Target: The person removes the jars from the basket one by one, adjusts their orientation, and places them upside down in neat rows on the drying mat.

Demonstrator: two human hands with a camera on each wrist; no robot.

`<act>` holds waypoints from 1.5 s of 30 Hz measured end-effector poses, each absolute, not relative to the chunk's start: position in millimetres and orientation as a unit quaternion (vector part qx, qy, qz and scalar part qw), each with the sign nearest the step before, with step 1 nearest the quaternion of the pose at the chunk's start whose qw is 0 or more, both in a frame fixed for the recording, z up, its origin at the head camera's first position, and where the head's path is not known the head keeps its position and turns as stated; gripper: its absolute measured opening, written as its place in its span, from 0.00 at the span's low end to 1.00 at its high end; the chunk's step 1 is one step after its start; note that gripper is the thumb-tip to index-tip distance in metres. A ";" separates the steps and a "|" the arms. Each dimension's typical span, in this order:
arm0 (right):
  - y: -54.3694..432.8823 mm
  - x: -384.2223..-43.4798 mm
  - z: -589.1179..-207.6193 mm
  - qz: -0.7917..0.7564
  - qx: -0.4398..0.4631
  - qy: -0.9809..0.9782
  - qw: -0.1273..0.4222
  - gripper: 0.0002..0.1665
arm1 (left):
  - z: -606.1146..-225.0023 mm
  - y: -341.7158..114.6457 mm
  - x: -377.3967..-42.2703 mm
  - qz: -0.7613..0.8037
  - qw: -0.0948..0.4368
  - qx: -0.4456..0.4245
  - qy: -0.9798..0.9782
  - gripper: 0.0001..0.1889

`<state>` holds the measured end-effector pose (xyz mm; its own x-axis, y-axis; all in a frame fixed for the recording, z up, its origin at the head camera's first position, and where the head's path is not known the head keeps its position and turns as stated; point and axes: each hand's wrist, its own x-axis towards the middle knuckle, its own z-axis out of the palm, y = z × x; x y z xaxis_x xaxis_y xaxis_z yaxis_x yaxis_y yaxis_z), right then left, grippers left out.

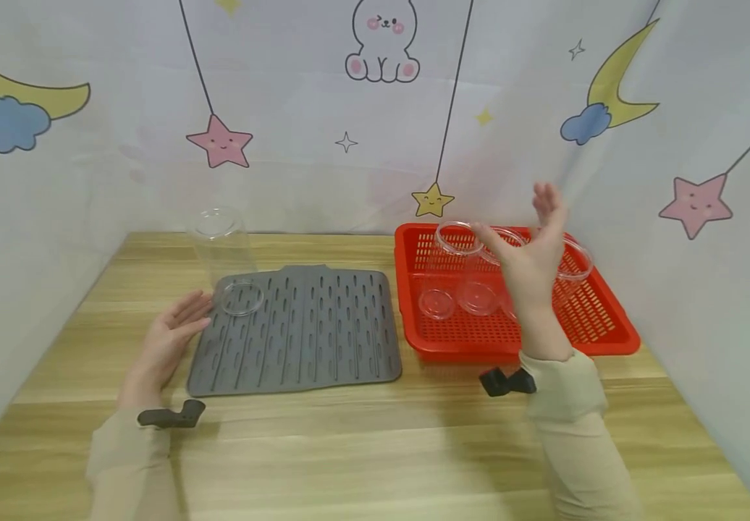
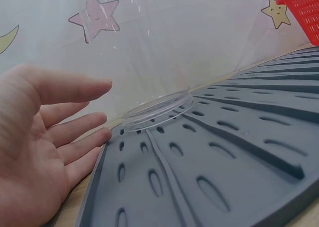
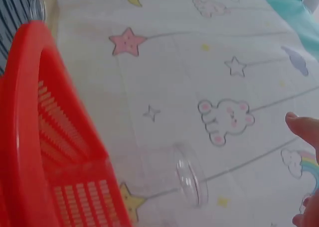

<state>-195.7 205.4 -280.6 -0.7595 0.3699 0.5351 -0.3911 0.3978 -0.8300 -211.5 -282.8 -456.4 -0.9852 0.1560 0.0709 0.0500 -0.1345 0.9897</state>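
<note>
A tall clear plastic cup [image 1: 221,246] stands upright on the back left corner of the grey drying mat [image 1: 310,333]. My left hand [image 1: 169,336] is beside that corner, fingers extended and holding nothing; the left wrist view shows a gap between its fingertips and the cup's base [image 2: 159,112]. Raised over the red basket [image 1: 420,340], my right hand [image 1: 534,268] has thumb and fingers spread apart with nothing between them. Several clear cups [image 1: 456,239] stand in the basket, some partly hidden behind this hand. One cup's rim [image 3: 192,177] shows in the right wrist view.
Mat and basket sit side by side on a wood-grain table [image 1: 323,449], the basket to the right. A white curtain [image 1: 297,94] printed with stars and moons hangs behind the table and along both sides. Dark wrist mounts [image 1: 173,414] sit by the sleeve cuffs.
</note>
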 end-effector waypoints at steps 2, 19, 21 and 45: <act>230.5 -194.3 -284.8 0.542 -0.042 -0.769 0.336 0.57 | -456.1 -281.7 -212.2 0.746 0.037 0.077 0.661 0.39; 341.3 -195.5 -327.0 0.512 -0.196 -0.831 0.092 0.71 | -458.6 -282.2 -212.9 0.760 0.029 0.083 0.644 0.39; 346.0 -197.7 -331.9 0.507 -0.181 -0.840 0.065 0.71 | -458.9 -282.3 -212.7 0.760 0.028 0.084 0.644 0.39; 353.6 -218.9 -353.5 0.536 -0.191 -0.822 0.005 0.67 | -458.4 -281.3 -211.9 0.753 0.025 0.079 0.652 0.39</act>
<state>-218.9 353.6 -353.5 -0.9269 0.3198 -0.1965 0.3090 0.3527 -0.8832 -211.9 -281.3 -458.4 -0.9863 0.1405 0.0859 0.0649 -0.1479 0.9869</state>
